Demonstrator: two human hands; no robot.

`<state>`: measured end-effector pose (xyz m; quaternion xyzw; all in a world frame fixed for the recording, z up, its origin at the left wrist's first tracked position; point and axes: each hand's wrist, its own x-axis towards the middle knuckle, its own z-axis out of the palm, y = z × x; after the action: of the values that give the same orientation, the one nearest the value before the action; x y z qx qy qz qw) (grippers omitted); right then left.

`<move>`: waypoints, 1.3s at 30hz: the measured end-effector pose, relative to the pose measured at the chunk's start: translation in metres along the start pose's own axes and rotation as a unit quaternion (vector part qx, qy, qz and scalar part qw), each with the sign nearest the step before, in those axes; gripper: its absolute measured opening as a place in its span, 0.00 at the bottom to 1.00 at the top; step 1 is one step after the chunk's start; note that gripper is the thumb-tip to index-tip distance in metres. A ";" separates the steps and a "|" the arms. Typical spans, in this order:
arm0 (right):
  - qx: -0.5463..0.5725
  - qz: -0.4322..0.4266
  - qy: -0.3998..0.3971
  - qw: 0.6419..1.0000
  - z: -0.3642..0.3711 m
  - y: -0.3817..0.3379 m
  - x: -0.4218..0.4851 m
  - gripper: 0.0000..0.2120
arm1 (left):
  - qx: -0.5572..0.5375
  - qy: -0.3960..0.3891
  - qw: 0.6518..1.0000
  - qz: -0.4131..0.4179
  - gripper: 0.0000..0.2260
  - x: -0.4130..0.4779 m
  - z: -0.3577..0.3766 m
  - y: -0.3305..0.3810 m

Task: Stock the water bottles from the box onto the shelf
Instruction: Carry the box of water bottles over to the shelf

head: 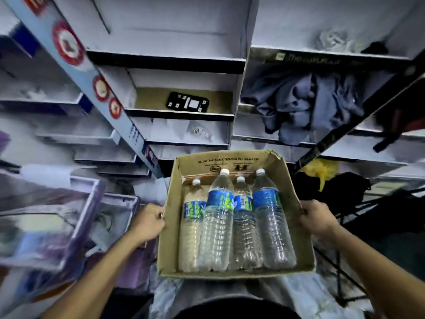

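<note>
The brown cardboard box (230, 161) is showing upside-down print on its inner flap, apparently reading "STORE IN COOL DRY PLACE".

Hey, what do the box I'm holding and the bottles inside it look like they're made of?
The box looks like plain brown corrugated cardboard, matte, with a frayed, dented rim and printed text. The four bottles look like clear thin plastic, glossy, with ribbed walls, white caps that are probably plastic, and blue printed wraps that could be film or paper.

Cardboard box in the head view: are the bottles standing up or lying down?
Lying down: four clear plastic water bottles lie side by side in the brown cardboard box, white caps pointing away.
</note>
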<state>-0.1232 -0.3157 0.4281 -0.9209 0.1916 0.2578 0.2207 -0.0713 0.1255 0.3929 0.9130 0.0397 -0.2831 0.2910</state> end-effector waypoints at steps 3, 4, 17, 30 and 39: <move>-0.002 -0.002 0.014 1.000 -0.004 -0.005 -0.024 0.13 | 0.011 0.028 1.000 0.003 0.06 -0.019 -0.006 0.003; 0.000 0.000 0.025 1.000 -0.003 -0.005 -0.030 0.12 | 0.012 0.033 0.999 0.001 0.07 -0.022 -0.006 0.004; 0.046 0.001 0.064 0.997 0.006 -0.015 -0.042 0.14 | -0.003 0.085 0.994 -0.070 0.03 -0.055 0.011 0.019; -0.063 -0.163 -0.026 0.984 -0.038 0.032 0.035 0.08 | -0.115 0.184 0.944 -0.249 0.10 -0.148 0.119 0.067; -0.148 -0.308 -0.130 0.931 -0.028 0.029 0.033 0.09 | -0.201 0.244 0.868 -0.382 0.07 -0.266 0.236 0.103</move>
<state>-0.0994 -0.3620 0.4218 -0.9152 -0.1722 0.3204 0.1734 -0.3856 -0.0662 0.4311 0.7880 0.5115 -0.1266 0.3184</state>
